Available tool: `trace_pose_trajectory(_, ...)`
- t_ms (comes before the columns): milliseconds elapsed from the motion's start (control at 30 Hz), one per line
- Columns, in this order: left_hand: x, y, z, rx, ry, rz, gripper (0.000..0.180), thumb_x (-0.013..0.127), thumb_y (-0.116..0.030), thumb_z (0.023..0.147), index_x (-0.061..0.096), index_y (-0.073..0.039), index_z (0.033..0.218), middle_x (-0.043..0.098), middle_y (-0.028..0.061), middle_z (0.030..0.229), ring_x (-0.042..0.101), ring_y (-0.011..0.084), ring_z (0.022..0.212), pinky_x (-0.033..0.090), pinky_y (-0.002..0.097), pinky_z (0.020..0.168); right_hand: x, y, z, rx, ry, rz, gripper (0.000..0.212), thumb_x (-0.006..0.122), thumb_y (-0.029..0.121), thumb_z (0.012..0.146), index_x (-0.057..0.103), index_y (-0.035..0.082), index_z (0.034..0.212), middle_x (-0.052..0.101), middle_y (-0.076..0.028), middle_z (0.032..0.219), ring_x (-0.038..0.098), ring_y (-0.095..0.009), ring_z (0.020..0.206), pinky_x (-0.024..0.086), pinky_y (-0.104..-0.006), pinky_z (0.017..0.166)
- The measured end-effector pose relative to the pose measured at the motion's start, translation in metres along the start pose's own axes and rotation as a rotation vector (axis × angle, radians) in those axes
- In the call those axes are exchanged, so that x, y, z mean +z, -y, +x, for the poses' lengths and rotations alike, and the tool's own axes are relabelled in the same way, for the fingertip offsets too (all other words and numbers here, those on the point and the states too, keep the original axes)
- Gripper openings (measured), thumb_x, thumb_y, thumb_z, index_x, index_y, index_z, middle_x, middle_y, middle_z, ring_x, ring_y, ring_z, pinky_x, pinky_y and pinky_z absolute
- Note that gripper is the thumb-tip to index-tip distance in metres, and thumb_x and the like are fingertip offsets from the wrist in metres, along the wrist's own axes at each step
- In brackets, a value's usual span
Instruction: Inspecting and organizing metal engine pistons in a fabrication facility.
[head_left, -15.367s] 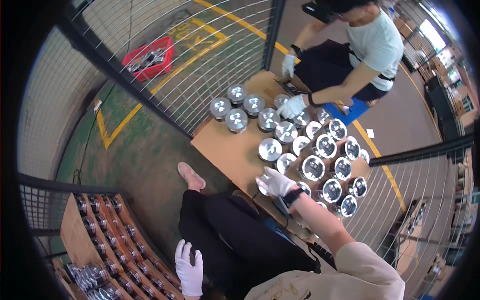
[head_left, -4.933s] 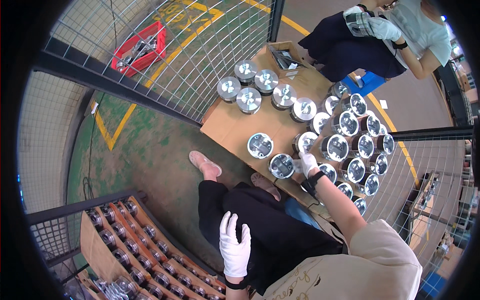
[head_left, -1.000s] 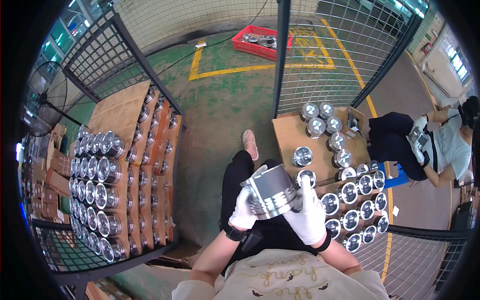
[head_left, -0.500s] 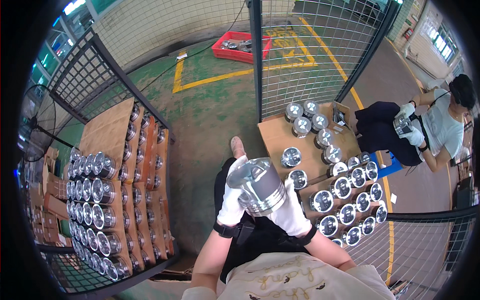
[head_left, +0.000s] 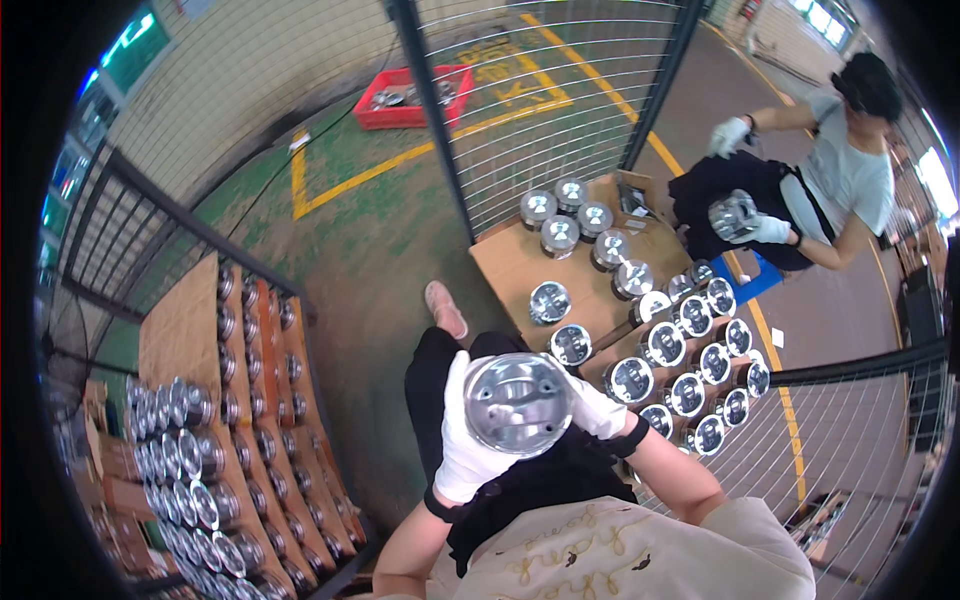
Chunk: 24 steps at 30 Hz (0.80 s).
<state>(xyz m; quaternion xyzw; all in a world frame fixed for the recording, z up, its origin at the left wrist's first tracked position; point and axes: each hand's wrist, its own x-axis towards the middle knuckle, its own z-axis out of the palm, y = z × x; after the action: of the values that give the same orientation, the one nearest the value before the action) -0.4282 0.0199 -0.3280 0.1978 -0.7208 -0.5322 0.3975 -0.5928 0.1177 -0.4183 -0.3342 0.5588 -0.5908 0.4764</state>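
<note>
A shiny metal piston (head_left: 520, 405) is held over my lap, its round crown with shallow recesses turned up toward me. My left hand (head_left: 465, 450), in a white glove, wraps its left side and underside. On the right side my right hand (head_left: 598, 408), gloved too, grips the piston's edge; the fingers of both hands are partly hidden behind it. Just beyond my right hand, another piston (head_left: 571, 344) stands at the near edge of a cardboard-topped table (head_left: 505, 262). Several more pistons (head_left: 664, 344) stand in rows there.
Stacked piston layers (head_left: 190, 455) on brown boards fill a rack at left. A wire mesh panel (head_left: 550, 90) rises behind the table. A red crate (head_left: 410, 100) of metal parts sits on the floor. At right, a seated person (head_left: 835, 170) holds a piston (head_left: 735, 216).
The piston in my hands has turned from side-on to crown facing me. My view has swung right. The co-worker's one hand has come off their piston.
</note>
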Motion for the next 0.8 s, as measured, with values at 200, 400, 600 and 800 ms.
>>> trace_pose_trajectory(200,0.011,0.032,0.023,0.039,0.262,0.283,0.106,0.090,-0.029,0.060,0.029,0.005,0.139,0.063,0.0140,0.108,0.065,0.0308,0.091,0.052,0.0371,0.080,-0.022,0.075,0.008,0.547,0.287,-0.326,0.054,0.054,0.053,0.091,0.059,0.004,0.113,0.059,-0.002,0.064,0.048,-0.007,0.047,0.037,-0.0221,0.043)
trace_pose_trajectory(400,0.036,0.080,0.051,-0.027,0.456,0.451,0.105,0.088,-0.030,0.062,0.028,0.006,0.140,0.056,0.0198,0.120,0.058,0.0344,0.109,0.048,0.0417,0.091,-0.063,0.019,0.025,0.670,0.107,0.050,0.029,0.056,0.027,0.091,0.066,0.002,0.080,0.061,-0.004,0.058,0.049,-0.008,0.042,0.034,-0.0225,0.038)
trace_pose_trajectory(600,0.010,0.112,0.062,-0.227,0.270,0.570,0.064,0.073,-0.020,0.079,0.044,0.004,0.130,0.046,0.0248,0.134,0.050,0.0389,0.120,0.043,0.0403,0.101,-0.150,-0.088,0.063,0.681,-0.577,0.154,0.018,0.056,0.019,0.091,0.065,0.003,0.090,0.062,-0.005,0.063,0.051,-0.010,0.041,0.036,-0.0265,0.034)
trace_pose_trajectory(800,-0.038,0.142,0.035,-0.365,0.111,0.664,0.049,0.069,-0.004,0.081,0.050,-0.005,0.126,0.051,0.0177,0.131,0.054,0.0352,0.116,0.045,0.0393,0.098,-0.243,-0.226,0.121,0.580,-0.999,0.200,0.016,0.046,0.003,0.088,0.057,0.008,0.098,0.058,-0.009,0.061,0.051,-0.018,0.038,0.036,-0.0313,0.030)
